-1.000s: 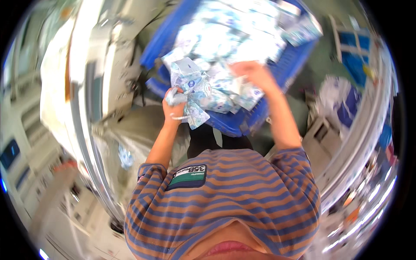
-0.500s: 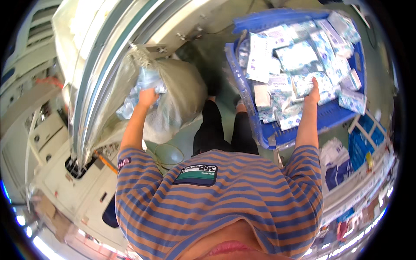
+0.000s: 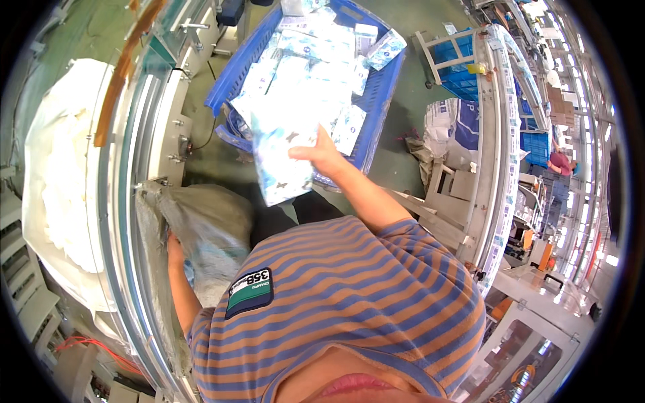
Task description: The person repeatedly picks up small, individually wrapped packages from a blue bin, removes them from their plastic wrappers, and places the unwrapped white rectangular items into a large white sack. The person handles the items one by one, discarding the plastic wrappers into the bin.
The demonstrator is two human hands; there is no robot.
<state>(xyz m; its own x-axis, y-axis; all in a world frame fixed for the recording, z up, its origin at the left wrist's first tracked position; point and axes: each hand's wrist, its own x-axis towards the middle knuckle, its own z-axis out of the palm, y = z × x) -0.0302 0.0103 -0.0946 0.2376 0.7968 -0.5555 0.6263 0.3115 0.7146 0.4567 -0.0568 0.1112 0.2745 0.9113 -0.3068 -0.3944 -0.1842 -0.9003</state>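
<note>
My right hand (image 3: 321, 156) grips a white and blue printed pack (image 3: 281, 178) by its right edge, thumb across its face. The pack is tilted and held over the near end of a blue plastic crate (image 3: 386, 101). Several similar packs (image 3: 306, 43) lie heaped in the crate, some washed out by glare. At the left, my left hand (image 3: 175, 248) reaches into the mouth of a large grey-beige sack (image 3: 208, 208). Its fingers are hidden by the sack's edge, and crumpled clear plastic shows inside.
A metal machine rail (image 3: 121, 221) runs along my left, with a white plastic-covered bulk (image 3: 64, 181) beyond it. To the right stand a white and blue bag (image 3: 463, 134), a blue crate (image 3: 453, 57) on a metal frame, and a conveyor (image 3: 494, 181) carrying packs. A distant person (image 3: 561, 163) is at the far right.
My view and body have turned to the right. My right hand has lifted a pack off the heap and brought it nearer. My left hand has sunk lower, behind the sack's edge.
</note>
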